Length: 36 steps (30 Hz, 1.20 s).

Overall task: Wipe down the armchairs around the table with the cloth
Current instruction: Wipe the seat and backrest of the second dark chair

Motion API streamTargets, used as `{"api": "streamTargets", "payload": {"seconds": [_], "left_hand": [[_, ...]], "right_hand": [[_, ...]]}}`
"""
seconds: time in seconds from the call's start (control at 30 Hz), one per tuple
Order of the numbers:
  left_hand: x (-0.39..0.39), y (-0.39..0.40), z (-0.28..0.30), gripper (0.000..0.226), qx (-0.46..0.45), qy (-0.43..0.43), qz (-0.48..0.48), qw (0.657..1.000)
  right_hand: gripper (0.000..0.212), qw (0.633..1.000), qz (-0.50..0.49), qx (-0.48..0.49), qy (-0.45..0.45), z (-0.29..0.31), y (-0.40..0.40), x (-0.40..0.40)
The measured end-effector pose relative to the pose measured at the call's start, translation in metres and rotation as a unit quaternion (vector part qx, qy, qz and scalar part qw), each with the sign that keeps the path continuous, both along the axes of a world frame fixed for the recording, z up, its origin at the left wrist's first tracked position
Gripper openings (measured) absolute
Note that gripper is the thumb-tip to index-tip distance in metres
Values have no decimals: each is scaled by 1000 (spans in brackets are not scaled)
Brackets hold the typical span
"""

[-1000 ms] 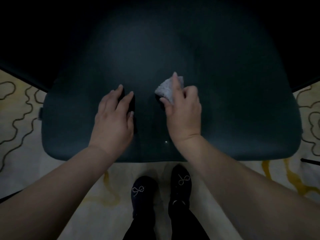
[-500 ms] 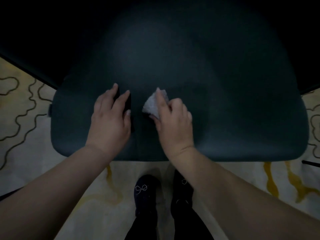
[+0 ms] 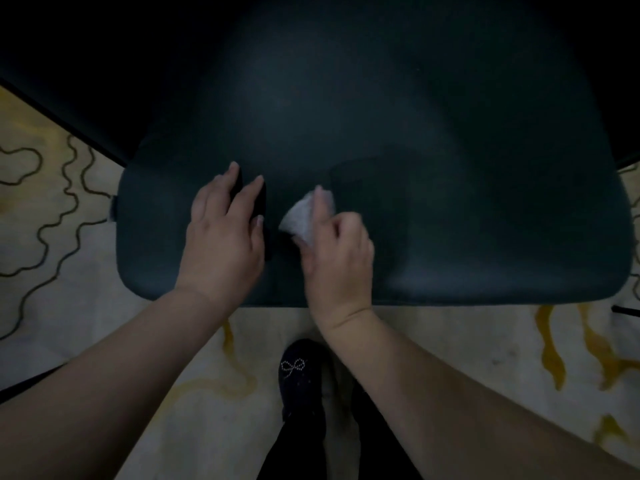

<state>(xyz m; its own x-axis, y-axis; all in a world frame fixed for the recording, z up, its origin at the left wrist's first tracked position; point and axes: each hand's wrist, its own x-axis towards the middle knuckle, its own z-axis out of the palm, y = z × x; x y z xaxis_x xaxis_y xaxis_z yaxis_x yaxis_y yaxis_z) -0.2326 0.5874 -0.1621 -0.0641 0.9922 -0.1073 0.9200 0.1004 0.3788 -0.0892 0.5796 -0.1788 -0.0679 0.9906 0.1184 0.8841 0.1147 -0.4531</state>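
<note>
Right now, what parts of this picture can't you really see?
Head view only:
- Back of the dark green padded armchair: lost in darkness at the top.
- Small pale grey cloth: mostly hidden under the right hand, also blurred.
- Left hand: its fingertips sink into a dark seat gap.
- Second dark shoe: covered by the right forearm; only one bow-trimmed shoe shows.

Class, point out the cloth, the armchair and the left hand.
cloth (image 3: 300,216): head view, its pale folded middle.
armchair (image 3: 467,220): head view, bare dark seat.
left hand (image 3: 221,237): head view, back of hand.
</note>
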Motion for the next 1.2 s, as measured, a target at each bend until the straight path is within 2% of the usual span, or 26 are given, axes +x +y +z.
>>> {"api": "streamTargets", "payload": {"seconds": [0.07, 0.13, 0.23, 0.3, 0.37, 0.53, 0.67, 0.73, 0.8, 0.87, 0.9, 1.0, 1.1, 1.2], "left_hand": [[-4, -3, 0, 47, 2, 4, -3, 1000], [-7, -7, 0, 47, 4, 3, -5, 1000], [-11, -10, -1, 47, 6, -1, 5, 1000], [-13, -13, -2, 48, 6, -6, 11, 1000], [-12, -15, -3, 47, 10, -13, 13, 1000], [-13, -18, -2, 47, -5, -15, 27, 1000], [-20, -26, 1, 47, -9, -12, 28, 999], [-24, -30, 2, 47, -10, -14, 31, 999], [-26, -33, 2, 46, -10, -17, 39, 999], [-26, -35, 3, 46, -10, -20, 47, 999], [-25, -37, 2, 46, -10, -21, 49, 999], [-23, -41, 3, 47, -17, -22, 59, 998], [-20, -45, 5, 48, -23, -18, 51, 998], [-20, -50, 6, 48, -30, -13, 45, 998]], "right_hand": [[62, 997, 60, 32, -28, -1, 1, 11], [63, 996, 64, 32, -47, -4, 12, 44], [64, 995, -67, 20, -70, -6, 32, 96], [66, 983, -177, 8, -49, -6, 37, 97], [67, 980, -194, 2, -35, -7, 34, 72], [57, 1000, 17, 22, -1, -5, -13, -19], [59, 987, 149, 51, -24, -4, -13, 6], [60, 990, 127, 54, -32, -4, 0, 41], [61, 998, 49, 30, -25, -1, 15, 69], [60, 999, -29, 18, -7, -1, 25, 76], [60, 999, -32, 18, 3, -2, 29, 72], [61, 995, 96, 11, 11, -6, 15, 50], [57, 971, 240, 3, -11, -15, -30, 47], [65, 959, 280, -26, -46, -16, -58, 70]]}}
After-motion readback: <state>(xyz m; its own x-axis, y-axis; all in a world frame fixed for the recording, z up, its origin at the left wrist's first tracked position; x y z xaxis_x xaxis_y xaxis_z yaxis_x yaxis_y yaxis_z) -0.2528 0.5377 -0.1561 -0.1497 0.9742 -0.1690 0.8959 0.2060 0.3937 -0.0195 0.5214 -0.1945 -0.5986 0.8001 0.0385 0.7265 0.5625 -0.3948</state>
